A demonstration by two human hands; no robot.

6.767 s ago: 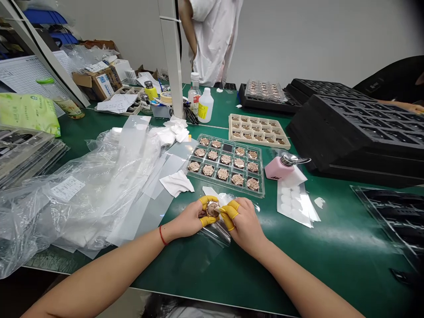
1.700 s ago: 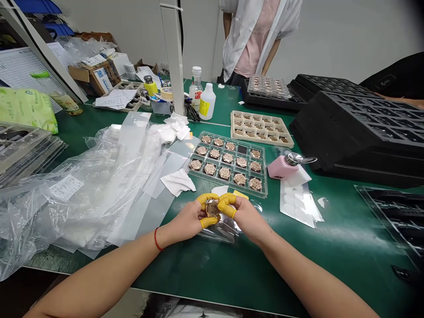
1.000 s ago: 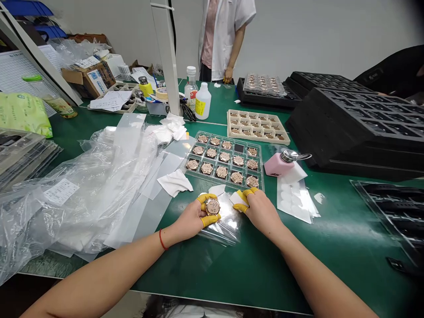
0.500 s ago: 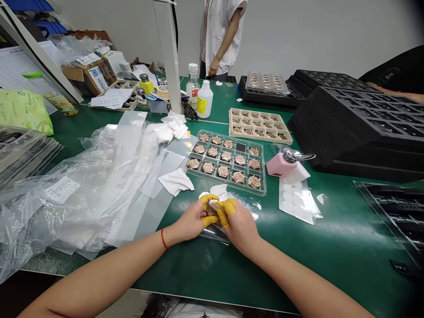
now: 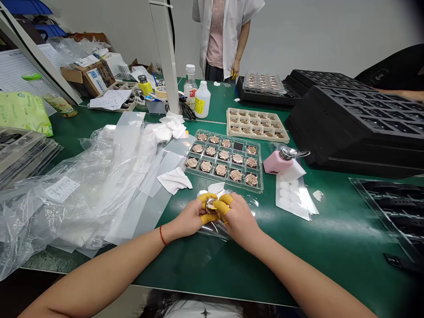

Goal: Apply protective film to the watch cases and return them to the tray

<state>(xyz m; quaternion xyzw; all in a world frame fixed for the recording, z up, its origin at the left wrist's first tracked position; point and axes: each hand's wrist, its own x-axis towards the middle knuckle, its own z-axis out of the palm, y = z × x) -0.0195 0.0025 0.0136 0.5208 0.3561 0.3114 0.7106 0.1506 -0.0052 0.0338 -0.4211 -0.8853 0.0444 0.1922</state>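
My left hand (image 5: 195, 215), in yellow finger cots, grips a round, shiny rose-gold watch case (image 5: 210, 205) by its edge between thumb and fingers. The fingers of my right hand (image 5: 236, 216), also in yellow cots, are pinched together against the watch case; a pale bit shows at their tips, too small to name. Clear plastic film (image 5: 213, 230) lies on the table under both hands. Just beyond them is a clear tray (image 5: 228, 184) holding rows of similar watch cases, with a dark square in one back slot.
A crumpled white wipe (image 5: 174, 180) and plastic bags (image 5: 96, 185) lie left. Right stand a pink pump bottle (image 5: 277, 163), white sheets (image 5: 291, 198) and stacked black foam trays (image 5: 334, 132). A beige tray (image 5: 258, 136) and white bottle (image 5: 202, 100) are behind; a person (image 5: 225, 39) stands across the table.
The watch case has been tilted in my left hand, and my right fingertips have shifted slightly on it. The person across the table has turned and lowered a hand to the side.
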